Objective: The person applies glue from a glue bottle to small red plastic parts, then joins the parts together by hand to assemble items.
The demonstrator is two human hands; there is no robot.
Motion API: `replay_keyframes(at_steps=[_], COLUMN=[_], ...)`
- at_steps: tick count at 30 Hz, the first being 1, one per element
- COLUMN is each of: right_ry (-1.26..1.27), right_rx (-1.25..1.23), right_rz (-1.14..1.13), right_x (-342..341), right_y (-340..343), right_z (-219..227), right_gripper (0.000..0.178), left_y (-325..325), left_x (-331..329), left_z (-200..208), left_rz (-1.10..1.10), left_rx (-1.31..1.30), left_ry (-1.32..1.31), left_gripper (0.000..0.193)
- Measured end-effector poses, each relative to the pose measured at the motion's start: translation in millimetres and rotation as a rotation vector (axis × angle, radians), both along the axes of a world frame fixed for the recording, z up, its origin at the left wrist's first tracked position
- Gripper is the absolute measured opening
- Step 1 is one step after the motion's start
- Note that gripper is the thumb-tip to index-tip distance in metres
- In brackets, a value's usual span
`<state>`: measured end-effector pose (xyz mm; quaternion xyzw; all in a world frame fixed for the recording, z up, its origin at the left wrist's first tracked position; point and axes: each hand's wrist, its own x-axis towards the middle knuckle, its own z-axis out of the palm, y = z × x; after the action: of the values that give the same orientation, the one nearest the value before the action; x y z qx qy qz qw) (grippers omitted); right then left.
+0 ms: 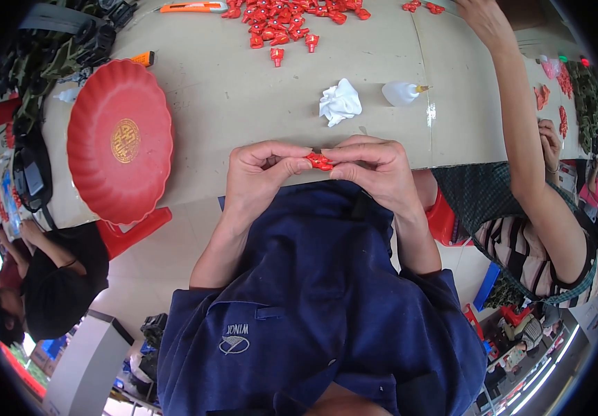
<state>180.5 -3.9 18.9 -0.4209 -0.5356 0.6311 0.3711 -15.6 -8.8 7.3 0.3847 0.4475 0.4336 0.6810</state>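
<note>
Between my two hands, just over the table's near edge, is a small red plastic part [320,162]. My left hand [261,165] pinches its left end between thumb and fingers. From the other side my right hand [377,166] grips the right end the same way. The fingertips cover much of the part, so its full shape is hidden. Beyond my hands a crumpled white tissue [340,102] lies on the table [236,90]. Right of the tissue, a small white squeeze bottle [401,93] with a yellowish tip lies on its side.
A heap of similar red parts [278,21] covers the far middle, beside an orange utility knife [193,7]. At left a red scalloped tray [153,104] reaches the table edge. A co-worker's arm [521,118] stretches over the table at right; another person [56,277] sits at left.
</note>
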Motion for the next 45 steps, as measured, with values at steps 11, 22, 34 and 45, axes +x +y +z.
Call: replay_keyframes(at_steps=[11,22,34,45], right_ry=[-0.026,-0.017,0.072,0.189], right_rx=[0.010,-0.012,-0.070,-0.088], right_rz=[-0.010,-0.004,-0.073,-0.229], right_x=[-1,0,-6,-22], right_y=[0,1,-2,-7], right_z=[1,2,-6,-4], right_gripper=[0.026,0.023,0.023,0.023], left_y=[0,1,1,-1], left_x=[0,1,-1,8], left_z=[1,2,-6,-4], left_rz=[-0.004,-0.006,0.023,0.132], left_rx=[0.067,0.054,0.021,0.005], left_ry=[0.063,0.063,0.039,-0.066], left_gripper=[0.010,0.010,0.015,0.030])
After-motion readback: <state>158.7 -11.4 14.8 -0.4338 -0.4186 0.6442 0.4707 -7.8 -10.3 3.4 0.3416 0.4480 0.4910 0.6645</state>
